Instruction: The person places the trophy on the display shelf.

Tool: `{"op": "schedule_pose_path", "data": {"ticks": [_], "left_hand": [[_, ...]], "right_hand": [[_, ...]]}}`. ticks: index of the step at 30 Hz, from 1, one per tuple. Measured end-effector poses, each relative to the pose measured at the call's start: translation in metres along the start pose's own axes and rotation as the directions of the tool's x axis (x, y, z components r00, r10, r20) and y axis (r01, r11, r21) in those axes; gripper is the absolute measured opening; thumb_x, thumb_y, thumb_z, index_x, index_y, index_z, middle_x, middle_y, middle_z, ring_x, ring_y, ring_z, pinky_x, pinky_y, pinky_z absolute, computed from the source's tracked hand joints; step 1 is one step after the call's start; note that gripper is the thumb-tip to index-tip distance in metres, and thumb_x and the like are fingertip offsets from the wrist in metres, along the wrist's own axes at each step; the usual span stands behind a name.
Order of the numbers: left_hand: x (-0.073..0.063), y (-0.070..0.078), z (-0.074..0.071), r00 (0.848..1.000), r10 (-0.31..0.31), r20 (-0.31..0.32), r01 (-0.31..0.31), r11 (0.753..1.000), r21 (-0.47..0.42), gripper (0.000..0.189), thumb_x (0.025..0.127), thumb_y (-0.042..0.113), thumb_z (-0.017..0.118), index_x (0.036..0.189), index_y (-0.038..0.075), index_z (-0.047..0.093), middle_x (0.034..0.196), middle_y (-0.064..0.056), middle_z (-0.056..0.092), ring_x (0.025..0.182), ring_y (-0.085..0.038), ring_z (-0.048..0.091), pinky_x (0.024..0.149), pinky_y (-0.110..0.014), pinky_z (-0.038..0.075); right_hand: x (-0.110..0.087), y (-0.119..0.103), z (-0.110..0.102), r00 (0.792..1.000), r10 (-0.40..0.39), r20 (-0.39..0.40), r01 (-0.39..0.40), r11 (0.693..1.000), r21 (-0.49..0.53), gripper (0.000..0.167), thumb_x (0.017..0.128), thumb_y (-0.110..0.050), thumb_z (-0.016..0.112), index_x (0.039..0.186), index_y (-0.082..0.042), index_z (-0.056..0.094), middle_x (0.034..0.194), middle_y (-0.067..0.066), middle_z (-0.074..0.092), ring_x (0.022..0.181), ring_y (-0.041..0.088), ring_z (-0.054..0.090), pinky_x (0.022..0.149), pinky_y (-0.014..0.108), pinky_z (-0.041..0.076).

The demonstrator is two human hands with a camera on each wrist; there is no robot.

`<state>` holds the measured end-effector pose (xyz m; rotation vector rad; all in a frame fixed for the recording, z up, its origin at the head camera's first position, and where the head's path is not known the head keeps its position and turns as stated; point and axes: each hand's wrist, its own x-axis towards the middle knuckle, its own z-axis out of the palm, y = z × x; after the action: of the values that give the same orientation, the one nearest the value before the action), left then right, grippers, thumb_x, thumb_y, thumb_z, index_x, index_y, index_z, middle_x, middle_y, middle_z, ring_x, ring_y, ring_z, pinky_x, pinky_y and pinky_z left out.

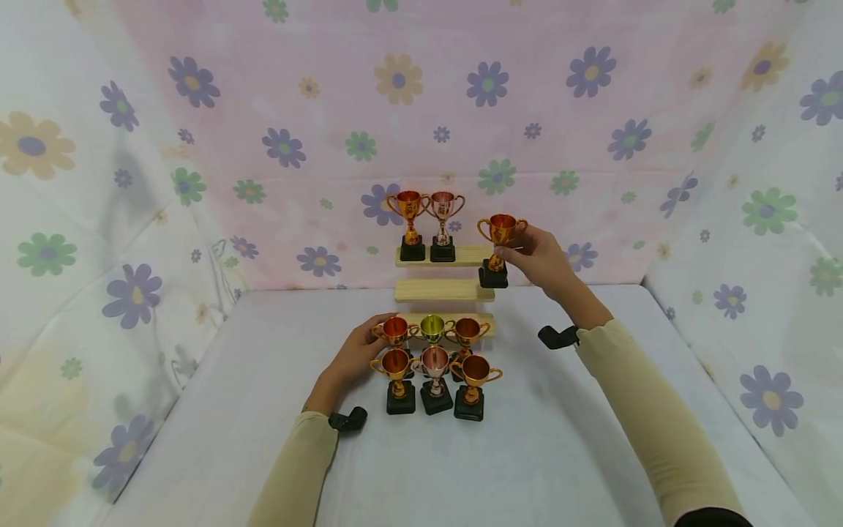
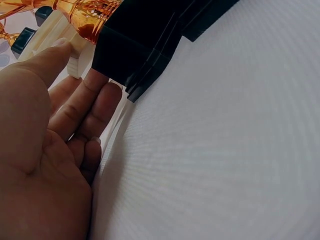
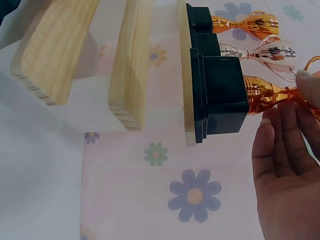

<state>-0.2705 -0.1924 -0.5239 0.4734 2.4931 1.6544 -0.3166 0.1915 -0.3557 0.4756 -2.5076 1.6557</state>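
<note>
My right hand point(image 1: 543, 260) pinches a gold trophy cup point(image 1: 502, 228) with a black base, upright at the right end of the wooden stand's top board point(image 1: 469, 255). In the right wrist view the trophy's black base point(image 3: 222, 95) is right at that board. A gold trophy point(image 1: 411, 208) and a rose-silver trophy point(image 1: 443, 212) stand to its left on the same board. My left hand point(image 1: 356, 351) grips the left end of the lowest board point(image 1: 486, 323); its thumb point(image 2: 57, 55) lies along the wood. Its fingertips are partly hidden behind a black base point(image 2: 132, 47).
Several trophies stand in front of the stand, including a rose-silver one point(image 1: 435, 366), a gold one point(image 1: 396, 369) and a yellow-green one point(image 1: 432, 329). The middle board point(image 1: 444, 290) bears nothing. A flowered cloth point(image 1: 296, 212) hangs behind the white table point(image 1: 290, 322).
</note>
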Motion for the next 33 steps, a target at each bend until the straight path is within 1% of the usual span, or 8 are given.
{"op": "schedule_pose_path", "data": {"ticks": [2,5,9,15,19,21,27,33], "left_hand": [[0.000,0.000,0.000,1.000,0.004,0.003,-0.004,1.000,-0.001,0.047,0.110,0.019,0.059,0.157,0.020,0.052,0.139,-0.008,0.068,0.129,-0.028,0.063,0.113,-0.054,0.046],[0.000,0.000,-0.001,1.000,0.022,0.013,-0.022,1.000,0.004,0.048,0.110,0.016,0.058,0.157,0.019,0.051,0.131,-0.009,0.071,0.118,-0.025,0.066,0.106,-0.048,0.051],[0.000,0.000,-0.002,0.999,0.042,0.013,-0.042,0.999,0.024,0.048,0.110,0.013,0.058,0.158,0.017,0.051,0.119,-0.010,0.072,0.103,-0.021,0.066,0.093,-0.039,0.052],[0.001,0.000,-0.003,0.999,0.042,0.013,-0.043,0.998,0.043,0.049,0.110,0.014,0.058,0.158,0.019,0.050,0.118,-0.008,0.072,0.099,-0.018,0.063,0.088,-0.035,0.050],[0.001,0.000,-0.003,0.999,0.041,0.013,-0.041,0.998,0.043,0.049,0.110,0.014,0.058,0.158,0.018,0.050,0.114,-0.010,0.071,0.096,-0.021,0.062,0.087,-0.037,0.049],[0.001,0.000,-0.004,0.999,0.036,0.010,-0.037,0.999,0.036,0.049,0.110,0.014,0.058,0.158,0.018,0.051,0.118,-0.009,0.072,0.100,-0.020,0.064,0.091,-0.037,0.050],[0.000,0.000,-0.003,1.000,0.027,0.008,-0.027,0.999,0.017,0.049,0.109,0.014,0.059,0.157,0.019,0.051,0.123,-0.008,0.072,0.108,-0.020,0.066,0.097,-0.040,0.051],[0.000,0.001,-0.002,1.000,0.009,0.003,-0.009,1.000,-0.012,0.048,0.109,0.015,0.059,0.157,0.021,0.052,0.121,-0.008,0.072,0.108,-0.022,0.067,0.098,-0.041,0.052]], "right_hand": [[0.005,-0.002,0.001,1.000,0.013,0.004,-0.013,1.000,-0.002,0.043,0.102,-0.020,0.073,0.137,0.002,0.061,0.133,0.021,0.067,0.119,0.035,0.066,0.108,0.045,0.052],[0.012,-0.003,0.005,0.999,0.033,-0.002,-0.033,0.999,-0.018,0.043,0.102,-0.021,0.073,0.136,0.002,0.062,0.133,0.021,0.067,0.120,0.036,0.066,0.109,0.050,0.051],[0.020,-0.005,0.009,0.999,0.036,-0.019,-0.036,0.999,-0.007,0.040,0.103,-0.021,0.072,0.135,0.000,0.062,0.133,0.020,0.068,0.119,0.034,0.065,0.107,0.049,0.051],[0.028,-0.003,0.015,0.998,0.036,-0.048,-0.035,0.999,0.030,0.041,0.105,-0.019,0.068,0.140,0.000,0.059,0.136,0.021,0.065,0.122,0.032,0.062,0.106,0.048,0.051],[0.034,-0.002,0.019,0.997,0.048,-0.058,-0.044,0.997,0.071,0.038,0.105,-0.015,0.068,0.138,0.001,0.059,0.135,0.021,0.064,0.122,0.031,0.062,0.107,0.051,0.050],[0.035,-0.003,0.020,0.997,0.053,-0.060,-0.047,0.995,0.090,0.034,0.105,-0.013,0.068,0.135,0.001,0.059,0.134,0.020,0.064,0.122,0.031,0.061,0.108,0.052,0.050],[0.039,-0.004,0.024,0.996,0.069,-0.057,-0.066,0.996,0.055,0.032,0.105,-0.016,0.067,0.131,0.001,0.060,0.130,0.018,0.065,0.118,0.030,0.062,0.106,0.051,0.050],[0.044,-0.003,0.028,0.995,0.081,-0.055,-0.078,0.995,0.059,0.030,0.106,-0.018,0.067,0.130,0.000,0.061,0.128,0.017,0.064,0.118,0.031,0.061,0.109,0.057,0.047]]}}
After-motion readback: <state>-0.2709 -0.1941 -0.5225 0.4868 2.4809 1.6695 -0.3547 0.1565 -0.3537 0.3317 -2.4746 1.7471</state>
